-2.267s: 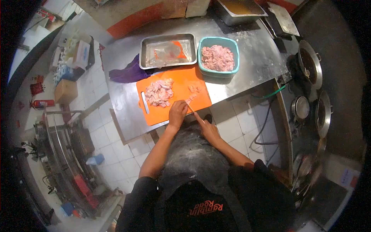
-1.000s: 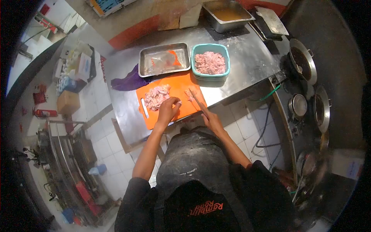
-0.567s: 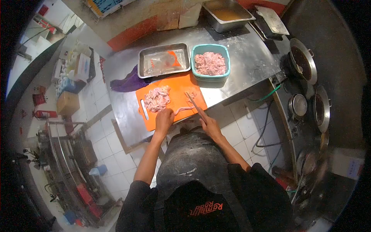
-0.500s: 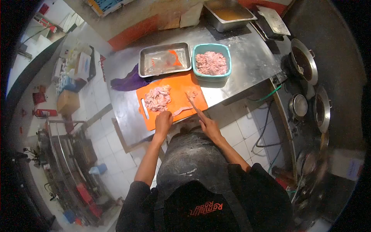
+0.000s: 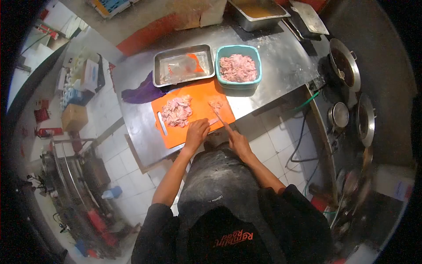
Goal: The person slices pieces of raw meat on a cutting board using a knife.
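Observation:
My right hand (image 5: 238,143) is closed round the handle of a knife (image 5: 223,121), whose blade points up across the right part of the orange cutting board (image 5: 200,99). My left hand (image 5: 198,133) is closed on the near end of a strip of raw meat (image 5: 212,122), close beside the blade. A small heap of cut meat (image 5: 215,104) lies at the knife's tip. On the board's left half sits a larger pile of raw meat pieces (image 5: 176,111). Behind the board stands a turquoise tub (image 5: 260,66) filled with raw meat.
A steel tray (image 5: 155,70) with a plastic bag in it stands behind the board, next to a purple cloth (image 5: 140,93). A deep steel pan (image 5: 259,23) of brownish liquid is at the back. Woks (image 5: 356,79) line the stove on the right.
My left hand has moved right and slightly up, nearer the knife, along the meat strip. Less of the strip shows between hand and blade. The view has shifted a little.

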### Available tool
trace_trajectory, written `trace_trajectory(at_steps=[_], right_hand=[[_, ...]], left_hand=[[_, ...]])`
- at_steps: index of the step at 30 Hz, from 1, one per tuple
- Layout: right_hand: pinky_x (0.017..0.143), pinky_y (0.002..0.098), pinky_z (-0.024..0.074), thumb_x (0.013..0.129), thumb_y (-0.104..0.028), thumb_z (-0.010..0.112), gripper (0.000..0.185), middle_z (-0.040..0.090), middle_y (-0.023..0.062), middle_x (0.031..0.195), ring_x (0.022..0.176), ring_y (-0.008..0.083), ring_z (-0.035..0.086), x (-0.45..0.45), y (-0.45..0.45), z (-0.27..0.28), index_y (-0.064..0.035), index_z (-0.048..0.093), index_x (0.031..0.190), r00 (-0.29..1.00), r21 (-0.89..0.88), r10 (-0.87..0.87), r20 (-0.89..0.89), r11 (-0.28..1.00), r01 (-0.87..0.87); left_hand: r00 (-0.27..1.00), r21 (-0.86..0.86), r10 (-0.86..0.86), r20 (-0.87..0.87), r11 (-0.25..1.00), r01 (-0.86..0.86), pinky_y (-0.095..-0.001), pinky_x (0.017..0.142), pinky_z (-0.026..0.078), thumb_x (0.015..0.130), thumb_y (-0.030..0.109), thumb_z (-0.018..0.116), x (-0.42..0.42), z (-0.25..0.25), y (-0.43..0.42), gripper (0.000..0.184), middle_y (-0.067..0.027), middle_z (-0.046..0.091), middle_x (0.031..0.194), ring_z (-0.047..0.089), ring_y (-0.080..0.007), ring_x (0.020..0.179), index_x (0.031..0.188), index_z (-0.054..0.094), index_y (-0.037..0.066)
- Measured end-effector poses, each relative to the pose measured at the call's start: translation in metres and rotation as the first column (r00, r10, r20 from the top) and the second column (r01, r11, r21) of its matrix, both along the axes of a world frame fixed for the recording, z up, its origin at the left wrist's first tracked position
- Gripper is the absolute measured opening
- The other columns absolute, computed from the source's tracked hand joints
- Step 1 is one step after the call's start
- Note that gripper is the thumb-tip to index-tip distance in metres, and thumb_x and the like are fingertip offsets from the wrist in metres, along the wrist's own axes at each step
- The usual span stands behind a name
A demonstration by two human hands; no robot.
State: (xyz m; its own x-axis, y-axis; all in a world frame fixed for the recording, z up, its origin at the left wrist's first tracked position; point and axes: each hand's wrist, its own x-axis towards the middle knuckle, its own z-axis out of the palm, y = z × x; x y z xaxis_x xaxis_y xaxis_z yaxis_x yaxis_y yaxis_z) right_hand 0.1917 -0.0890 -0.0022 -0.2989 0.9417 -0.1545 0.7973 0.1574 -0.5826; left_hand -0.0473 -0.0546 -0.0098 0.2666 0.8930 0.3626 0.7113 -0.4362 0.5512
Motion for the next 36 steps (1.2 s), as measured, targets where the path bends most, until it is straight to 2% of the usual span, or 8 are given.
trace_trajectory(at_steps=[3, 13, 22, 25, 28, 30, 34, 36], right_hand=[[0.07, 0.053, 0.0531, 0.094, -0.001, 0.06, 0.086, 0.062, 0.0192, 0.086, 0.077, 0.0423, 0.065, -0.007, -0.016, 0.009, -0.0299, 0.022, 0.165, 0.994, -0.028, 0.027, -0.104, 0.999, -0.03], [0.072, 0.0543, 0.0534, 0.097, -0.005, 0.057, 0.08, 0.063, 0.0201, 0.09, 0.079, 0.044, 0.065, -0.009, -0.043, 0.007, -0.0281, 0.022, 0.166, 1.0, -0.139, -0.01, 0.012, 0.99, 0.012], [0.066, 0.0549, 0.0548, 0.092, 0.001, 0.055, 0.083, 0.065, 0.0245, 0.091, 0.076, 0.0465, 0.066, -0.041, -0.018, -0.011, -0.019, 0.021, 0.166, 0.998, 0.036, -0.03, -0.057, 0.999, 0.033], [0.065, 0.0544, 0.0551, 0.09, 0.004, 0.054, 0.085, 0.066, 0.0258, 0.093, 0.075, 0.047, 0.067, -0.026, -0.046, 0.001, -0.0187, 0.022, 0.166, 0.999, -0.105, -0.013, 0.035, 0.994, 0.017], [0.068, 0.0549, 0.0554, 0.088, 0.006, 0.053, 0.088, 0.066, 0.0263, 0.094, 0.079, 0.048, 0.067, -0.026, -0.05, 0.002, -0.0197, 0.021, 0.166, 0.996, -0.113, -0.021, 0.082, 0.993, 0.03], [0.072, 0.0568, 0.0547, 0.087, 0.006, 0.054, 0.09, 0.067, 0.0265, 0.094, 0.082, 0.049, 0.067, -0.037, -0.029, -0.01, -0.0216, 0.02, 0.166, 0.998, 0.019, -0.054, -0.019, 0.998, 0.054], [0.077, 0.0575, 0.0541, 0.086, 0.004, 0.055, 0.094, 0.067, 0.0273, 0.098, 0.086, 0.0485, 0.067, -0.036, -0.017, -0.013, -0.0284, 0.019, 0.166, 0.999, -0.095, -0.046, -0.018, 0.995, 0.044], [0.078, 0.0565, 0.0543, 0.088, 0.003, 0.055, 0.093, 0.067, 0.027, 0.099, 0.088, 0.0479, 0.067, -0.023, -0.019, -0.014, -0.0295, 0.018, 0.166, 0.999, -0.102, -0.021, 0.039, 0.994, 0.025]], left_hand=[[0.999, 0.017, -0.016, 0.031, 1.0, 0.015, -0.0417, 0.09, 0.051, 0.088, 0.012, 0.075, 0.005, -0.004, 0.007, 0.018, -0.011, 0.071, 0.11, 0.067, -0.0301, 0.104, 0.102, 0.073, 0.003], [0.99, -0.095, 0.002, 0.142, 0.995, 0.012, -0.0422, 0.083, 0.055, 0.089, 0.006, 0.072, 0.02, -0.016, 0.017, 0.015, -0.0139, 0.07, 0.103, 0.067, -0.0336, 0.098, 0.101, 0.071, -0.002], [0.99, -0.144, 0.033, 0.136, 0.989, -0.013, -0.0421, 0.081, 0.056, 0.089, 0.003, 0.069, 0.024, -0.013, 0.017, 0.011, -0.0153, 0.07, 0.103, 0.067, -0.0349, 0.094, 0.099, 0.071, -0.001], [0.989, -0.106, 0.071, 0.126, 0.993, -0.058, -0.0427, 0.081, 0.055, 0.088, 0.004, 0.07, 0.028, -0.02, 0.016, 0.01, -0.0133, 0.069, 0.1, 0.066, -0.0335, 0.094, 0.097, 0.071, -0.001], [0.99, -0.134, 0.081, 0.116, 0.989, -0.065, -0.0429, 0.082, 0.055, 0.088, 0.004, 0.07, 0.026, -0.017, 0.016, 0.01, -0.0135, 0.069, 0.1, 0.066, -0.0336, 0.095, 0.097, 0.071, -0.001], [0.986, -0.126, 0.096, 0.137, 0.989, -0.079, -0.0433, 0.084, 0.054, 0.089, 0.005, 0.07, 0.028, -0.016, 0.013, 0.012, -0.014, 0.069, 0.102, 0.066, -0.0345, 0.097, 0.098, 0.071, -0.001], [0.99, -0.163, 0.055, 0.132, 0.986, -0.033, -0.0427, 0.088, 0.054, 0.088, 0.007, 0.072, 0.017, -0.008, 0.011, 0.017, -0.0152, 0.07, 0.109, 0.066, -0.0351, 0.103, 0.103, 0.071, -0.001], [0.97, -0.178, 0.079, 0.228, 0.983, -0.038, -0.0425, 0.091, 0.054, 0.087, 0.008, 0.075, 0.011, -0.013, 0.002, 0.024, -0.0161, 0.069, 0.116, 0.065, -0.0355, 0.109, 0.108, 0.07, -0.001]])
